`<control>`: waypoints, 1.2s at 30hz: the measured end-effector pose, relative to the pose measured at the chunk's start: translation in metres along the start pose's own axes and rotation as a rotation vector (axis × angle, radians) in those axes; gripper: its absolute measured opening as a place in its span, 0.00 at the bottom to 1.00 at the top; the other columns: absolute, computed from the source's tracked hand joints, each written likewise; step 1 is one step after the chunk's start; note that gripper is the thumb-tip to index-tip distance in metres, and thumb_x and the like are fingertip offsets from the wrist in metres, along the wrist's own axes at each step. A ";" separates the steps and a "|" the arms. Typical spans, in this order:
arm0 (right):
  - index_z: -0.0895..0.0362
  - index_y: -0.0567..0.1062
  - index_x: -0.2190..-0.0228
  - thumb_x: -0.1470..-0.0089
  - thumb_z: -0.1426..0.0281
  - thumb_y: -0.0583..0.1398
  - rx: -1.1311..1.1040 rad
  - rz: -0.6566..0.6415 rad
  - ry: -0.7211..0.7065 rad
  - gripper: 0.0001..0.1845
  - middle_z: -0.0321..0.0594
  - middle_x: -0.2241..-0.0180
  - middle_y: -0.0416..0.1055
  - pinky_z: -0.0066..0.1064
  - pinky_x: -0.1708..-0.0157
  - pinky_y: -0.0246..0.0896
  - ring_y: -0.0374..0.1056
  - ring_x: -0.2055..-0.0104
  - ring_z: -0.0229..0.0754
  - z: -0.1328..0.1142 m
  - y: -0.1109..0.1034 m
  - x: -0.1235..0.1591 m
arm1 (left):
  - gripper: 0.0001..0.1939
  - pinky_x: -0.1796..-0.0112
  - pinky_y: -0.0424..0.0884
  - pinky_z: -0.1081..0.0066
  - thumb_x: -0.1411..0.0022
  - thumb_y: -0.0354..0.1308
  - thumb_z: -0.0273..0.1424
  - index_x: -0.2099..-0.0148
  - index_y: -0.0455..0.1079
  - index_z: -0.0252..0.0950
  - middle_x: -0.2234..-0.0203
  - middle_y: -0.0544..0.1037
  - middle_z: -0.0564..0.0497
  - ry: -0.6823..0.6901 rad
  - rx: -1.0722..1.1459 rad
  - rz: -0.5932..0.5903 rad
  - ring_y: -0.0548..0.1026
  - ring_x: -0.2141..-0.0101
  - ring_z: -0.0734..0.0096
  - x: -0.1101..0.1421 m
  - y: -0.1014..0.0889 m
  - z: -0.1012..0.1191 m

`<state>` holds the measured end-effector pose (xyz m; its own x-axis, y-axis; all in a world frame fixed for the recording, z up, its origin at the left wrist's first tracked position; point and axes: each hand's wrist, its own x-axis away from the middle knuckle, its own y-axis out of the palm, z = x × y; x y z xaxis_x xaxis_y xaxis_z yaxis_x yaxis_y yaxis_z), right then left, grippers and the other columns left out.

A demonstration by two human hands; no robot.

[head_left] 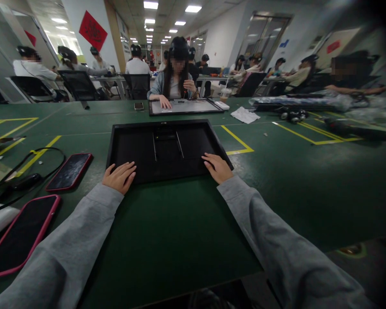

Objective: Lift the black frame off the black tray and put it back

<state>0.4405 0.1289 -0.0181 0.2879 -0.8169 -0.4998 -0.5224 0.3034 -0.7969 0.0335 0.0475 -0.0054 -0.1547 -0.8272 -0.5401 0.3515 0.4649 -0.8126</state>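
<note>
Black panel (167, 168) with raised rim is lying flat on the green table (170, 231), in front of you and between your two hands. At far left, a pink-edged phone (19, 236) is lying near your left sleeve (90, 219), and beyond it a red-edged phone (70, 171). Your left hand (119, 177) is resting on the panel's near left corner, fingers stretched and pinching nothing. Across the table, a co-worker (174, 87) is laying one hand (165, 102) on a grey panel (196, 107). Your right hand (218, 168) is resting over the near right corner, fingers loosely extended, also pinching nothing. Farther right, a white tissue (245, 115) is lying, then what seems to be plastic wrapping (302, 100), rather blurred.
</note>
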 end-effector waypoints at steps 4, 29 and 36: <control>0.54 0.71 0.46 0.39 0.64 0.50 0.040 0.164 0.079 0.22 0.46 0.43 0.67 0.52 0.42 0.56 0.60 0.40 0.52 0.012 -0.008 -0.003 | 0.16 0.38 0.41 0.52 0.35 0.50 0.37 0.50 0.74 0.44 0.47 0.75 0.49 -0.137 -0.027 0.181 0.66 0.42 0.58 -0.003 -0.008 -0.003; 0.57 0.55 0.36 0.37 0.64 0.46 0.028 0.798 0.122 0.30 0.50 0.43 0.65 0.54 0.39 0.52 0.58 0.38 0.53 0.027 -0.054 -0.006 | 0.30 0.39 0.45 0.49 0.40 0.57 0.36 0.36 0.61 0.36 0.44 0.71 0.42 -0.270 -0.134 0.626 0.60 0.38 0.55 -0.005 -0.066 0.005; 0.59 0.56 0.36 0.37 0.64 0.45 0.108 0.819 0.116 0.29 0.52 0.46 0.68 0.56 0.41 0.54 0.60 0.40 0.54 0.019 -0.055 -0.005 | 0.27 0.38 0.40 0.48 0.39 0.55 0.37 0.38 0.64 0.38 0.46 0.74 0.45 -0.265 -0.205 0.649 0.62 0.39 0.55 -0.005 -0.062 -0.002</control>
<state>0.4833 0.1256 0.0210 -0.2372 -0.3612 -0.9018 -0.4492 0.8639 -0.2279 0.0103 0.0233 0.0467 0.2641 -0.4013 -0.8771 0.1128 0.9160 -0.3851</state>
